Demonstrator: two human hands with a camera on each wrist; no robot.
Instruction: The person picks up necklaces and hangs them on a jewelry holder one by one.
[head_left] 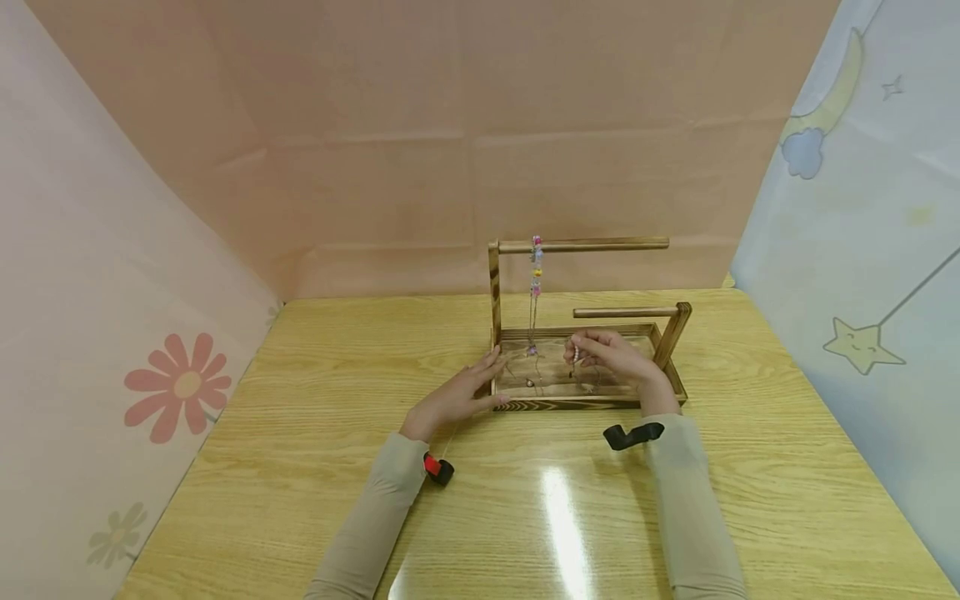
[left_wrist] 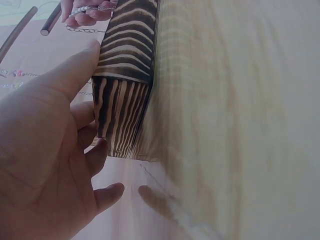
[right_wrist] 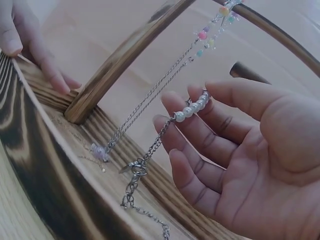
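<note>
My right hand (head_left: 615, 358) pinches a chain bracelet with white pearl beads (right_wrist: 192, 110) between thumb and fingertips. Its silver chain and clasp (right_wrist: 137, 167) hang down over the shallow tray of a wooden jewelry stand (head_left: 585, 403). At the tray's left end rests my left hand (head_left: 461, 396), thumb along the near corner, the other fingers loosely bent against the end wall. A colorful beaded necklace (head_left: 536, 271) is draped over the stand's upper bar (head_left: 607, 244), its purple pendant (right_wrist: 99, 151) reaching down to the tray.
Thin chains and a small round pendant (head_left: 529, 383) lie in the tray. A lower bar (head_left: 622, 312) juts left from the right post (head_left: 672, 337), just above my right hand. The stand sits on a wood-grain table (head_left: 345, 358) with fabric walls around it.
</note>
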